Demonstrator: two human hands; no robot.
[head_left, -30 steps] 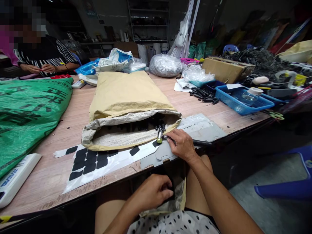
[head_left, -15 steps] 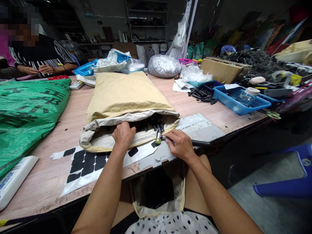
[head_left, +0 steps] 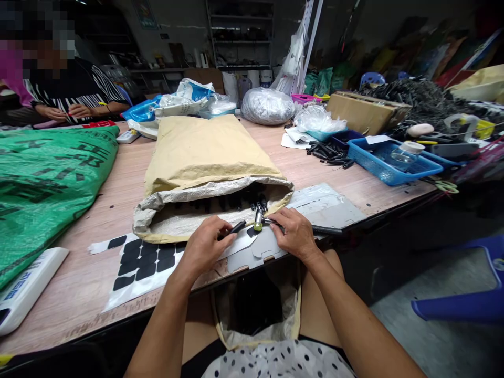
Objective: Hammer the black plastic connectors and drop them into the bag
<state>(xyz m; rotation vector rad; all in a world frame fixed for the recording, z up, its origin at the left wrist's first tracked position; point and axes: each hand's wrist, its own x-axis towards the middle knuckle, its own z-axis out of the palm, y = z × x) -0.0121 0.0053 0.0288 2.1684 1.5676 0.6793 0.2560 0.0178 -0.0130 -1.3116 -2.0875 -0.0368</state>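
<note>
My left hand [head_left: 205, 245] pinches a small black tube-like piece [head_left: 238, 227] just in front of the sack's mouth. My right hand [head_left: 293, 233] is closed around the handle of a small hammer [head_left: 258, 222], whose metal head has a yellow-green face and rests near the table edge. Behind both hands lies a yellow woven sack [head_left: 208, 149], its mouth gaping toward me with several dark pieces [head_left: 236, 202] inside. Beside my left wrist is a white sheet with black rounded squares [head_left: 144, 260]. Between my knees sits another open sack [head_left: 294, 315] with a dark interior.
A green woven bag [head_left: 51, 184] and a white box-like object [head_left: 33, 289] lie at left. To the right are black pieces [head_left: 331, 155], a blue basket [head_left: 394, 168] and a cardboard box [head_left: 366, 113]. A co-worker [head_left: 79, 89] sits across. A blue stool [head_left: 464, 294] stands right.
My left hand has come out of the sack's mouth toward me, now with a black piece between its fingers. My right hand stays on the hammer in nearly the same place.
</note>
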